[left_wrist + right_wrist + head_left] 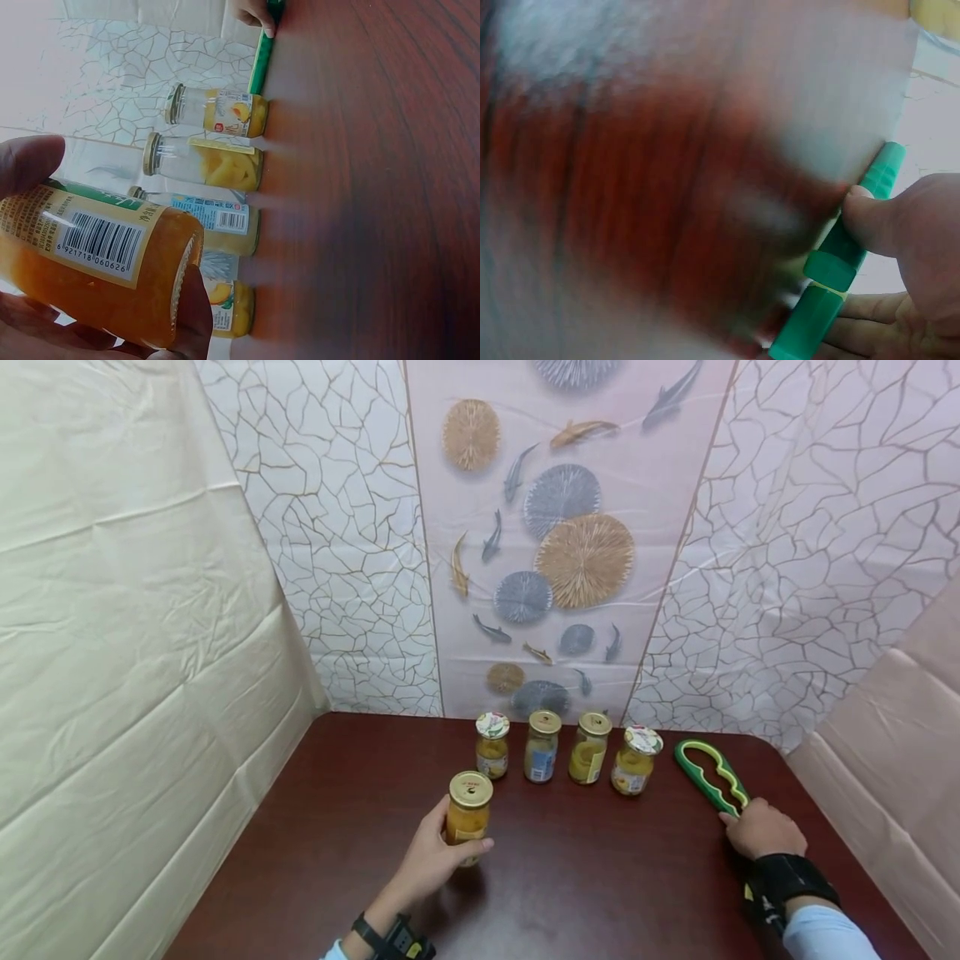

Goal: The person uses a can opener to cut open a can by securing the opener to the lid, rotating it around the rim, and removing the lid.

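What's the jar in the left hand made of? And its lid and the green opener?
The jar looks like shiny glass: orange shows through it. The lid, shiny gold, is probably metal. The green jar opener, smooth and bright, seems plastic.

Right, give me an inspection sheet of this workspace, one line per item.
Surface: dark reddish-brown table, glossy, with light reflections.
Job's things: orange-filled jar, gold lid on; green loop-shaped tool at the right.
Clutter: four jars in a row toward the back edge, lids on; the middle two lids gold, the outer two white and patterned.
Hands: left hand holds the orange-filled jar; right hand grips the near end of the tool.
Cables: nothing seen.
Surroundings: patterned backdrop with fish and round motifs behind; creased pale cloth on the left and more on the right.
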